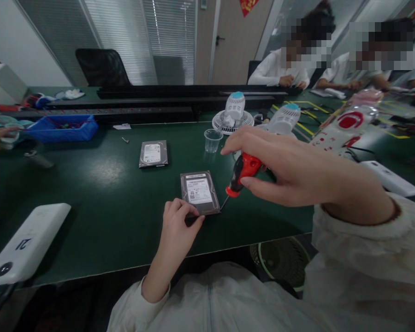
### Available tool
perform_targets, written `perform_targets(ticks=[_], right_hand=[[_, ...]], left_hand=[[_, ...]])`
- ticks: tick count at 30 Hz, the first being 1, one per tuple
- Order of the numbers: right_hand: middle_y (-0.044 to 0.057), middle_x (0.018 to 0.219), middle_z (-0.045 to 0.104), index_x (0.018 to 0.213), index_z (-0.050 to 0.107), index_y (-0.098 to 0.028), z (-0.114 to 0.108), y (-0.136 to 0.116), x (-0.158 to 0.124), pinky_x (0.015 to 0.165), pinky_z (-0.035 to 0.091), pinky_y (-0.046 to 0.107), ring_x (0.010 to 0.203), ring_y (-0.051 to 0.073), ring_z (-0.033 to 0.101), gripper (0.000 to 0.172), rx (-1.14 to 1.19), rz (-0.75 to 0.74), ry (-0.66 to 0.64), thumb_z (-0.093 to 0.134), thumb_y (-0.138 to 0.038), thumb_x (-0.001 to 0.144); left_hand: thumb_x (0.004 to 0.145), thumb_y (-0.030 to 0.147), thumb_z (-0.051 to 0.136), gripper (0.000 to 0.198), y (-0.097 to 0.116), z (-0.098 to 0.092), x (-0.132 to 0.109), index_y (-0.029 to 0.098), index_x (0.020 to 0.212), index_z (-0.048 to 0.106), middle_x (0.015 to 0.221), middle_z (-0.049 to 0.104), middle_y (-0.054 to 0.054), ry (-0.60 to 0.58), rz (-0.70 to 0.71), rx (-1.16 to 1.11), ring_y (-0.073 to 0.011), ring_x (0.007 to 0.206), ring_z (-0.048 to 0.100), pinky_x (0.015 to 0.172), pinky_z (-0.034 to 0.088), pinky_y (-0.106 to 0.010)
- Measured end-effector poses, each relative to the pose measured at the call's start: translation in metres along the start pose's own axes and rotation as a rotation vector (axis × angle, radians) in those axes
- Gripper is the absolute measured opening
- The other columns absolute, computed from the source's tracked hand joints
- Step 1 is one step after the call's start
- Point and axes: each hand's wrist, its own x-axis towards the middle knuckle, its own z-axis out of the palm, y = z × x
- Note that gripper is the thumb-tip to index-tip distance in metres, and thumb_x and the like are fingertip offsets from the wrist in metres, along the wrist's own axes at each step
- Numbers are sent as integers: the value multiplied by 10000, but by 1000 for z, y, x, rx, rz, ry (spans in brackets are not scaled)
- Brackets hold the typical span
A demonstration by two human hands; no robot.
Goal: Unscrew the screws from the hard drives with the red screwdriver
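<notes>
Right hand (280,161) grips a red-black plastic screwdriver (238,175) (slanting down-left); left hand (176,214) pinches a flat, oblong metal hard drive (198,190).

Has the near hard drive (199,189) on the table (117,207), the far hard drive (153,153) beyond to its left, a cup (212,142) beyond to its right. Shows a bin (64,131) far left, a device (31,240) near left.

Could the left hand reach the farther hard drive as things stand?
Probably yes, if the left hand leaves the nearer hard drive: nothing seems to stand between the hand and the farther hard drive.
</notes>
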Motion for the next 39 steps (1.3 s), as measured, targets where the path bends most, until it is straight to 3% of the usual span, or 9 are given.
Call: perform_targets(ticks=[4,7,11,18,21,26,32,35,39], right_hand=[[77,1069,683,1239,597,-157,0,-2,1,777,434,315,861,183,614,321,91,-31,-27,555,-241,932],[27,859,676,1128,641,-192,0,-6,3,670,345,304,679,157,536,229,-2,70,-33,570,-347,975],[8,671,606,1000,669,-227,-2,-10,4,626,261,315,589,166,471,316,-173,182,-34,556,-522,1013],[123,1062,716,1199,634,-148,-6,-6,0,692,385,320,809,205,622,326,-55,46,-67,522,-333,954],[51,859,700,1165,652,-174,-6,-8,-1,647,350,302,686,173,574,286,-64,75,-73,527,-343,971],[7,594,566,1033,716,-213,-5,-12,0,604,232,315,537,168,447,405,-261,213,-10,549,-580,996],[145,1089,736,1235,660,-140,-7,-8,-2,694,376,335,824,235,641,391,-119,76,-38,514,-370,955],[70,921,726,1269,640,-155,-6,-8,-2,680,362,315,718,190,601,385,-59,69,-41,515,-346,960],[-1,627,602,1117,702,-206,-4,-11,0,618,256,312,535,163,449,382,-177,203,-23,528,-525,1002]], left_hand=[[839,111,820,176,1,0,0,232,802,698,901,634,-27,0,-8,6,-259,935,563,814,513,-396],[845,111,814,174,1,0,0,231,803,695,902,634,-29,-2,-2,9,-259,930,563,811,512,-398],[842,102,821,190,1,-1,0,231,804,688,907,636,-25,0,4,12,-257,930,566,820,510,-398],[832,87,833,203,1,-1,0,228,806,689,908,636,-26,2,0,9,-259,936,567,818,510,-393],[832,87,832,203,1,-1,0,227,806,689,911,638,-26,2,0,8,-258,939,569,826,509,-395],[835,96,829,197,2,-1,0,228,801,688,911,640,-27,-3,-11,6,-259,939,567,824,506,-394],[837,94,826,197,2,-1,0,227,800,686,907,638,-26,-2,-5,0,-259,937,564,816,502,-390],[833,86,829,208,1,-1,0,229,796,682,898,635,-23,0,-1,2,-256,929,563,819,499,-391],[832,91,828,203,1,-1,0,232,803,685,905,635,-26,2,6,2,-262,939,569,818,502,-396]])
